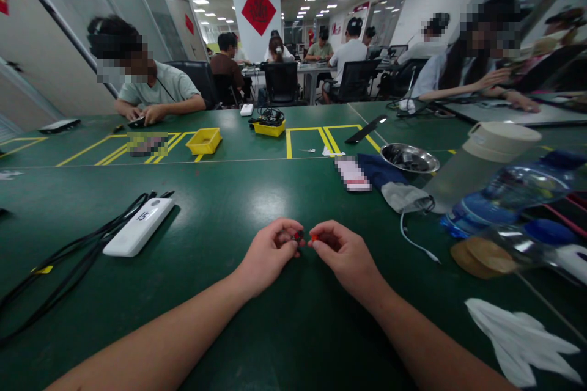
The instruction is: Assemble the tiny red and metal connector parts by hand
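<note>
1. Starting far left: one bunch of black cables point(68, 250), too tangled to count strands, with one yellow tag point(42, 270) on it, not readable from here.
2. Next up, one white power bank point(139, 227) lying on the green table point(206, 330), marked "15" or maybe "I5" in dark characters.
3. Across the way, one seated person point(160, 88) in a pale top, both hands at a small dark object.
4. Counting two yellow trays on the far half: a left tray point(204, 141), then a right tray point(269, 129) piled with black leads.
5. Behind, on the pillar, one red diamond sign point(258, 9) with dark writing, too blurry to read.
6. Left hand point(275, 250): thumb and fingers pinching one tiny dark-and-red piece point(298, 236), front and centre.
7. Right hand point(342, 250): pinching one tiny orange piece point(314, 237), just beside the other piece.
8. Further right, one metal bowl point(410, 166) of dark bits, can't count those.
9. Far right: one tumbler point(477, 162) with a pale lid, plus a clear bottle point(518, 192) with blue on it, no brand legible.
</note>
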`<control>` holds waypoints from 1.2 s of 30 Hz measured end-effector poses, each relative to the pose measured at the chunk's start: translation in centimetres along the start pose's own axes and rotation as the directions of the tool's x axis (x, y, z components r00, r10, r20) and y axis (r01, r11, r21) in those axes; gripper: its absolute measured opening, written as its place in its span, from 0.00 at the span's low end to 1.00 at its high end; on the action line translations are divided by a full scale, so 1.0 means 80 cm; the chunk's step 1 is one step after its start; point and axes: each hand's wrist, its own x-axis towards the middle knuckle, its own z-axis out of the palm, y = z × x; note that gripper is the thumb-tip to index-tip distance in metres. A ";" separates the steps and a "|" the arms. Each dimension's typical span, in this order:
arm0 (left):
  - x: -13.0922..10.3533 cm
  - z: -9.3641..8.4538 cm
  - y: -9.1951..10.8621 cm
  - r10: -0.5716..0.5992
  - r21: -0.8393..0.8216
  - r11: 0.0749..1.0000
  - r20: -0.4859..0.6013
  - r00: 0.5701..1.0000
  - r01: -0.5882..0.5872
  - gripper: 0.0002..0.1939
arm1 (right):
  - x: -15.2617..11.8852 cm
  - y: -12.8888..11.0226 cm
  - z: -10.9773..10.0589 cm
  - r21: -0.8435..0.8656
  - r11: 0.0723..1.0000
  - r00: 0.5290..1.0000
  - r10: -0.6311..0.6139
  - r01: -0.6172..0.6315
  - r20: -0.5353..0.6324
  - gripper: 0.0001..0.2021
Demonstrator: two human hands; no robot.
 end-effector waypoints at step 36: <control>-0.002 0.000 0.000 -0.010 0.028 1.000 -0.091 0.996 0.013 0.11 | 0.000 -0.011 -0.003 0.019 0.998 0.999 -0.052 0.052 0.008 0.05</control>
